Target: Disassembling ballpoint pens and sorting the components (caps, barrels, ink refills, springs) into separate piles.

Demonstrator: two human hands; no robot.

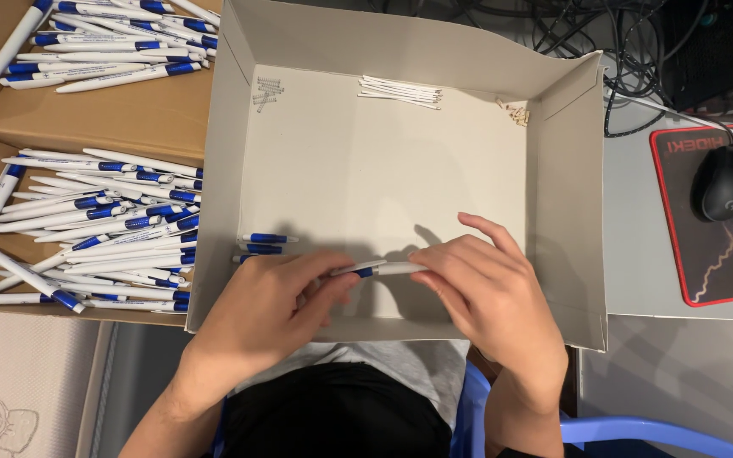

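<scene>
Inside the grey cardboard tray [553, 170], near its front wall, the left hand [269, 309] and the right hand [485, 293] hold one white and blue pen [379, 270] between them, each with fingers closed around one end. The pen lies almost level, just above the tray floor. A few blue pen parts [263, 244] lie just beside the left hand (at the tray's left wall). Thin white refills [400, 92], small springs [266, 92] and tiny tips [517, 112] rest along the far wall. A brown box [86, 127] full of pens [103, 225] stands left of the tray.
</scene>
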